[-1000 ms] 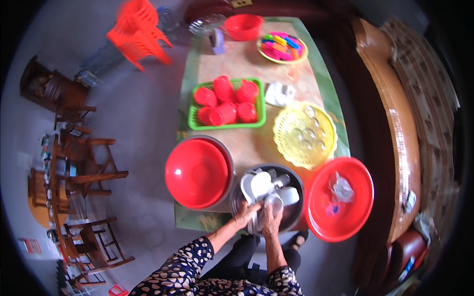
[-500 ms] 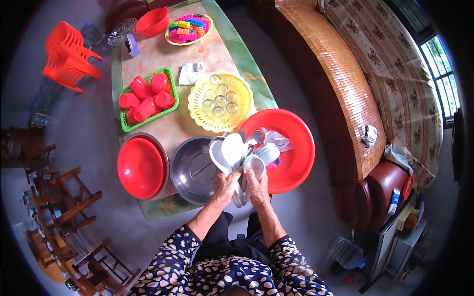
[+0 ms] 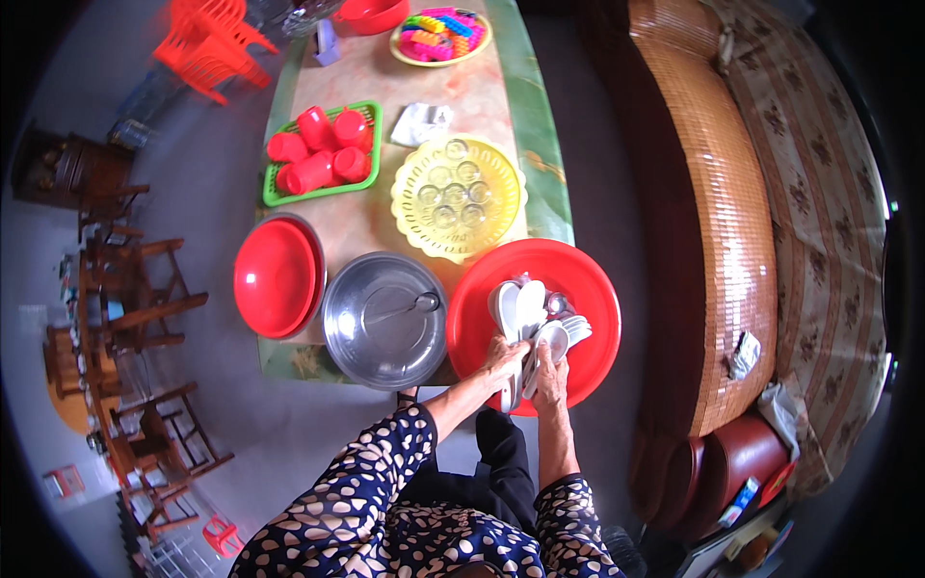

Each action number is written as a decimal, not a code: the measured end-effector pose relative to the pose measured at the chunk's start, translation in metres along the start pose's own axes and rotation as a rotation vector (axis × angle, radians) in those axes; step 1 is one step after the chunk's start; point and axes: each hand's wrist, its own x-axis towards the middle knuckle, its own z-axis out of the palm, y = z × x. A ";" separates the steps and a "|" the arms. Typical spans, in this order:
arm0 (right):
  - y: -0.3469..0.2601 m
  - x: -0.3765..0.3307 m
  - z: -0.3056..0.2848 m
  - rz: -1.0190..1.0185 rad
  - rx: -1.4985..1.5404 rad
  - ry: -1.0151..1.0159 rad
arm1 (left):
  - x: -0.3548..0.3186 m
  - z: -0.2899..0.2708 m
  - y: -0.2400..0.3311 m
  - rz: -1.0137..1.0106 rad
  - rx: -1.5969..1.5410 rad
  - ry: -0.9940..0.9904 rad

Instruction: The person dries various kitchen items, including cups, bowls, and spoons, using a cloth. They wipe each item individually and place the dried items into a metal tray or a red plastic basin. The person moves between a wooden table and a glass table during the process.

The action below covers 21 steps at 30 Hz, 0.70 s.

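Note:
Both hands grip one bundle of white spoons [image 3: 528,304] and white forks [image 3: 576,328], held over the large red basin [image 3: 597,299]. My left hand [image 3: 505,364] is closed round the handles from the left. My right hand [image 3: 551,378] is closed on the bundle's right side, just below a round white spoon bowl. A shiny metal spoon [image 3: 556,303] shows among the white ones. Left of the red basin stands a grey metal basin [image 3: 376,337] with a ladle [image 3: 424,302] lying in it. Most of the handles are hidden by my fingers.
Beyond the basins, a yellow scalloped tray [image 3: 414,231] holds several clear glasses. A green basket [image 3: 318,196] carries several red cups. Stacked red bowls [image 3: 275,279] stand at the left. Farther off are a bowl of toy blocks [image 3: 441,39] and a red basin [image 3: 374,14]. A woven-topped sofa [image 3: 718,241] lines the right.
The bundle and both hands have moved right, from beside the grey basin to over the red one. A ladle now shows in the grey basin. The view has shifted too.

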 end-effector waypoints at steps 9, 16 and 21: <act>-0.005 0.017 -0.011 0.126 -0.085 -0.030 | 0.020 0.017 -0.025 0.222 0.252 0.220; -0.025 -0.010 0.001 -0.043 -0.258 -0.139 | -0.009 0.011 -0.022 0.272 0.411 0.186; -0.021 -0.022 0.003 -0.359 -1.128 0.218 | -0.019 -0.011 -0.044 0.511 0.631 0.276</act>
